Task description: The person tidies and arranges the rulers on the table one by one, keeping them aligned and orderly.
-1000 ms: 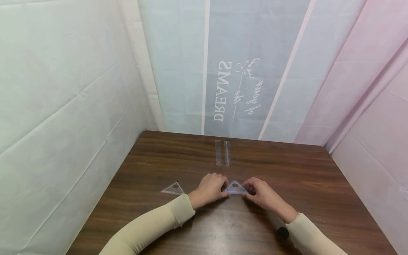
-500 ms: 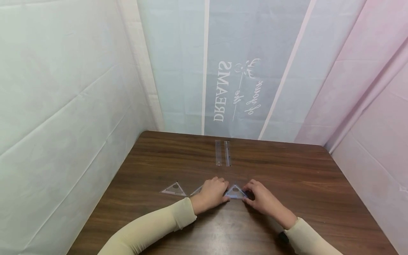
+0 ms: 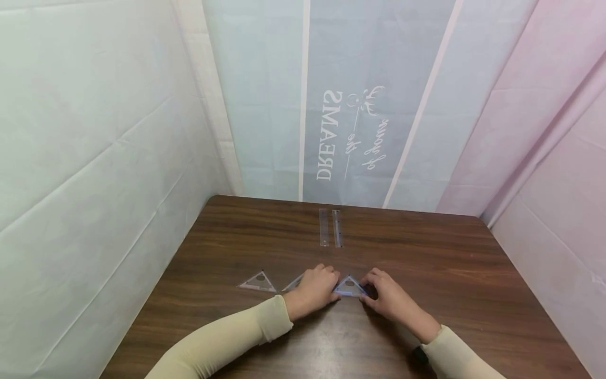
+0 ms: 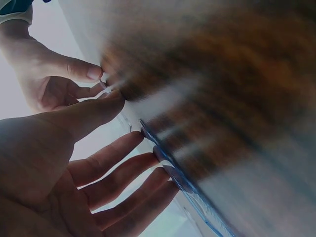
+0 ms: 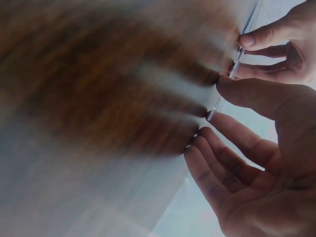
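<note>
A clear set square [image 3: 350,284] lies on the wooden table between my two hands, apex pointing away from me. My left hand [image 3: 314,284] pinches its left corner between thumb and fingers. The opposite corner is pinched by my right hand [image 3: 385,291]; in the right wrist view the set square's end [image 5: 214,109] shows between thumb and index finger. Another set square [image 3: 292,284] is partly hidden behind my left hand; a blue edge [image 4: 197,200] runs along the left fingertips in the left wrist view. Farther left lies a third clear set square [image 3: 259,282], flat.
Two clear rulers, a left one [image 3: 324,228] and a right one [image 3: 337,229], lie side by side near the back of the table [image 3: 426,252]. Hanging cloth [image 3: 265,105] surrounds the table at the back and both sides.
Both hands have drawn the set square slightly toward me, mostly in the first half second. The middle set square's left part has come into view beside my left hand.
</note>
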{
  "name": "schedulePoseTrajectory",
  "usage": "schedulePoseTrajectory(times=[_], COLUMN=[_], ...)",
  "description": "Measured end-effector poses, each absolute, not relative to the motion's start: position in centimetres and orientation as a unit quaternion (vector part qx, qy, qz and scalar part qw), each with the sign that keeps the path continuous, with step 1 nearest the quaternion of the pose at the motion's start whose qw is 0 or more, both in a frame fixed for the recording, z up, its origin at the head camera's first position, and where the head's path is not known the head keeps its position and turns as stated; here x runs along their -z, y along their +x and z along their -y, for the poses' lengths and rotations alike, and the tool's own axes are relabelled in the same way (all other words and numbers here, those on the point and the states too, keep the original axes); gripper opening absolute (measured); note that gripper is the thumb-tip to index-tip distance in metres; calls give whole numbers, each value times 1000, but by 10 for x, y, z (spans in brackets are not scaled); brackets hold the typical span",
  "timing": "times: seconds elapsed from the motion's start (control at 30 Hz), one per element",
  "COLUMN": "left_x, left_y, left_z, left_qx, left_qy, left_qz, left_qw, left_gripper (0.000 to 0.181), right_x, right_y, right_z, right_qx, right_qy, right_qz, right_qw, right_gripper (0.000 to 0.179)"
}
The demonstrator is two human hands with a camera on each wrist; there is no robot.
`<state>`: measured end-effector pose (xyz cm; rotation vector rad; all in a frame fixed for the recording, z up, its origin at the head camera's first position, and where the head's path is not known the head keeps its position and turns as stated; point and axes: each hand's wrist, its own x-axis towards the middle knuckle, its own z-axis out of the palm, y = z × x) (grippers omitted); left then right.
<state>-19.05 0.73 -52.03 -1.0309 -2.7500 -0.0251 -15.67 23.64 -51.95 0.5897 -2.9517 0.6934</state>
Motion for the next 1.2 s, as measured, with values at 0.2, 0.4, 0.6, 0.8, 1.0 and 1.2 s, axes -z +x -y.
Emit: schedulePoseTrajectory(times=[0.2, 0.4, 0.6, 0.8, 1.0, 1.2], left_x=[527, 530, 529, 526, 522, 520], left_y=[-191, -191, -191, -190, -190, -194], left_z=[-5, -5, -5, -5, -4, -4], left_qx=[5, -1, -4, -8, -4, -3], left_qy=[-351, -352, -353, -353, -355, -351], left_qz=[930, 929, 930, 930, 930, 931], left_qw=[106, 109, 106, 99, 94, 101], left_gripper=[40, 41, 40, 39, 38, 39], right_x=[525, 527, 530, 530, 525, 519], right_y=[-155, -154, -154, -153, -153, -155], right_z=[-233, -233, -233, -233, -233, -234], right_qx=[-218, -217, -215, -213, -215, -217], right_qy=[189, 190, 195, 187, 186, 190], right_qz=[957, 957, 956, 958, 958, 957], right_qw=[35, 39, 45, 38, 33, 33], right_gripper=[23, 24, 24, 25, 25, 25])
